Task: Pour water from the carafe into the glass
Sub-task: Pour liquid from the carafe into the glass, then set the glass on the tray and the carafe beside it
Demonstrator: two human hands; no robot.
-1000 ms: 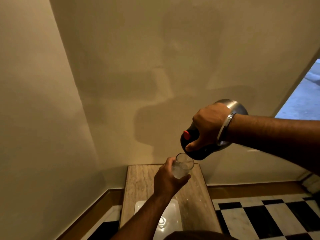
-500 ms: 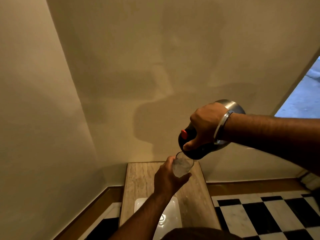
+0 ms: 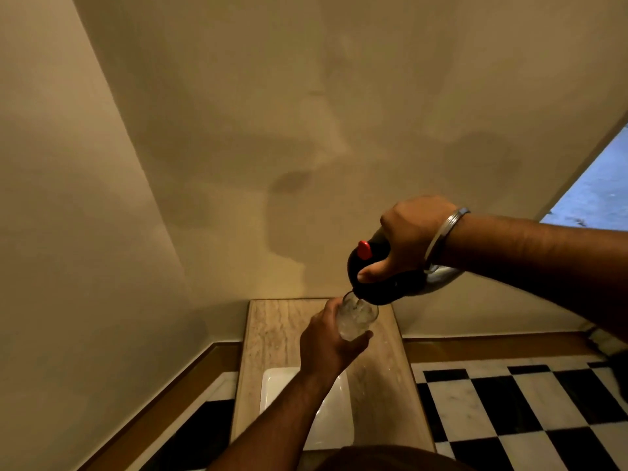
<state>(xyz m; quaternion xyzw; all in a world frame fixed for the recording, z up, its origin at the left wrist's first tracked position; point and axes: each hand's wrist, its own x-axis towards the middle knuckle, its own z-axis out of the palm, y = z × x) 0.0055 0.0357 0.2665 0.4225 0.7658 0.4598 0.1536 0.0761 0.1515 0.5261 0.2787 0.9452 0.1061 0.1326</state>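
My right hand (image 3: 409,232) grips the handle of a steel carafe (image 3: 384,283) with a black top and a red button. The carafe is tipped far over to the left, and its spout touches the rim of a clear glass (image 3: 356,317). Water runs from the spout into the glass, which holds bubbling water. My left hand (image 3: 328,341) holds the glass from the left, in the air above a narrow marble table (image 3: 272,334). My right hand and wrist hide most of the carafe's steel body.
A white rectangular tray (image 3: 278,385) lies on the marble table under my left forearm. Beige walls meet in a corner behind and to the left. Black-and-white checkered floor (image 3: 509,402) lies to the right. A bright opening (image 3: 594,192) shows at the far right.
The carafe has tipped further over, and its spout has come down onto the glass rim. The water in the glass has risen. My left hand has kept the glass almost still.
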